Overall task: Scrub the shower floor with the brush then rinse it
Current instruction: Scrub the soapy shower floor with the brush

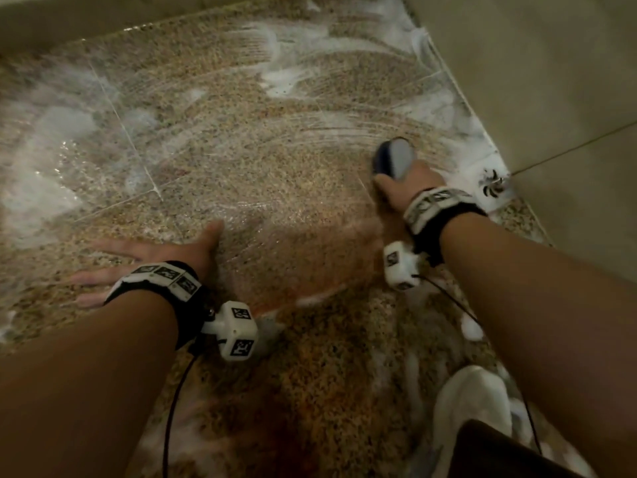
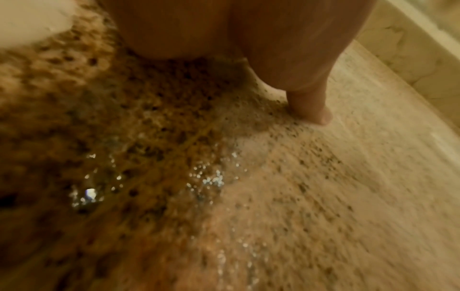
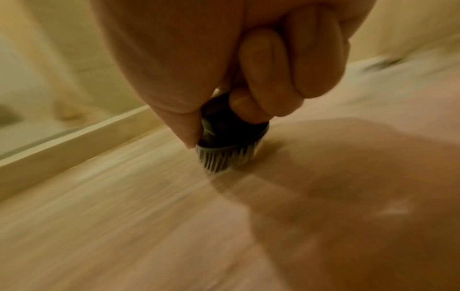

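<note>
The brush [image 1: 394, 157] is held bristles-down on the shower floor [image 1: 241, 160], on its right side, near the wall [image 1: 551, 81] and a little short of the drain [image 1: 493, 183] in the corner. It is grasped by the right hand [image 1: 408, 188], whose fingers [image 3: 268, 78] are seen in the right wrist view curled tight round the dark body, with the bristles pressed against the stone. That view is smeared, so the stroke is judged to be under way.

The left hand [image 1: 144, 267] is laid flat on the wet floor, fingers straight and spread, thumb [image 2: 311, 106] touching the surface; nothing is held by it and weight seems to be borne on it.

White foam [image 1: 286, 81] is spread in arcs across the far half of the floor and along the right edge, while the nearer stone is mostly wet and shiny. A white shoe [image 1: 472, 408] is planted at the lower right.

Scrubbing is judged to be well along, with rinsing not yet begun. The main risk is a slip: the bracing palm or the shoe could slide on the soapy film if weight is shifted too quickly. The wet brush could also be lost from the grip, or knocked against the wall on an outward stroke. Suds could be left dried in the corners if rinsing is delayed.
</note>
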Tool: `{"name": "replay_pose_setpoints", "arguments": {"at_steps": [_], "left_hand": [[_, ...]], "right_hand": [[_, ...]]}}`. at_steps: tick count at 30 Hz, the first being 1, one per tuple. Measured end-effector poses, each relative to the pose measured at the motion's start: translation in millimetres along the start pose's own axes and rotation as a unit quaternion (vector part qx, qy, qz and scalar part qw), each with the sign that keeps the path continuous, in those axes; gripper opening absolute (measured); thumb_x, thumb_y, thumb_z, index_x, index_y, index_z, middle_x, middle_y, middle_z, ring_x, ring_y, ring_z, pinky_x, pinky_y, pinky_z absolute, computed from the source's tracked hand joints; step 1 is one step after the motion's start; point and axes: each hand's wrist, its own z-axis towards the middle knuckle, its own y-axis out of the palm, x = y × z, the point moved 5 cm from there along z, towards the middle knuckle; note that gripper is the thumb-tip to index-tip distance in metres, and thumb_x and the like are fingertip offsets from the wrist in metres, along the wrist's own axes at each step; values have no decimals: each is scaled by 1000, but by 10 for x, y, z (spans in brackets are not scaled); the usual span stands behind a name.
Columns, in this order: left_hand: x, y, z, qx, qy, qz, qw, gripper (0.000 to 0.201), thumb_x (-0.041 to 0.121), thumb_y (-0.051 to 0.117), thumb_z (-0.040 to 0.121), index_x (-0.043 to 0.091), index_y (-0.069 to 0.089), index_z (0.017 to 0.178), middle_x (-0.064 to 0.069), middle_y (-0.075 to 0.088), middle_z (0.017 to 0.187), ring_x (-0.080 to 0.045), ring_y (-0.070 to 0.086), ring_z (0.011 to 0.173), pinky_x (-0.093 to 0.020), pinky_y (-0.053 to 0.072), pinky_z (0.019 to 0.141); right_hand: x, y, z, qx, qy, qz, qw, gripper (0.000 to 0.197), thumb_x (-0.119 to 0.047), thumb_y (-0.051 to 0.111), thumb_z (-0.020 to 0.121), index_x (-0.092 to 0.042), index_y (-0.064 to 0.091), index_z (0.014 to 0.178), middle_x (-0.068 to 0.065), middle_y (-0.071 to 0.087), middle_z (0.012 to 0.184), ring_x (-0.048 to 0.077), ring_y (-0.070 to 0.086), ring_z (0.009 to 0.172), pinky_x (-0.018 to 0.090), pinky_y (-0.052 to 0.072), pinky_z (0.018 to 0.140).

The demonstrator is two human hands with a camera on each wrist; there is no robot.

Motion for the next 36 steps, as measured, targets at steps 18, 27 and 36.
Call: {"name": "replay_pose_setpoints", "arguments": {"at_steps": [18, 27, 36], "left_hand": [[-41, 66, 125, 5, 20, -17, 1000, 185, 108, 56, 13, 23, -25, 156, -23, 22, 165, -57, 51, 126, -74, 48, 87], [-72, 160, 430, -40, 23, 43, 998, 183, 111, 51, 9, 21, -2, 159, -23, 30, 160, -60, 58, 112, -76, 48, 79], [36, -25, -244, -32, 25, 7, 999, 162, 97, 67, 52, 10, -16, 160, -30, 29, 160, -53, 50, 130, -62, 46, 105]], "right_hand": [[-32, 380, -389, -12, -82, 2, 997, 73, -64, 56, 92, -7, 48, 137, 16, 64, 116, 35, 63, 93, 35, 45, 71], [730, -112, -157, 42, 57, 17, 997, 78, -65, 60, 87, -4, 48, 134, 15, 60, 108, 33, 58, 82, 34, 43, 68], [23, 328, -337, -13, -57, 7, 998, 78, -65, 54, 93, -7, 38, 143, 9, 59, 108, 31, 59, 83, 32, 42, 65]]}}
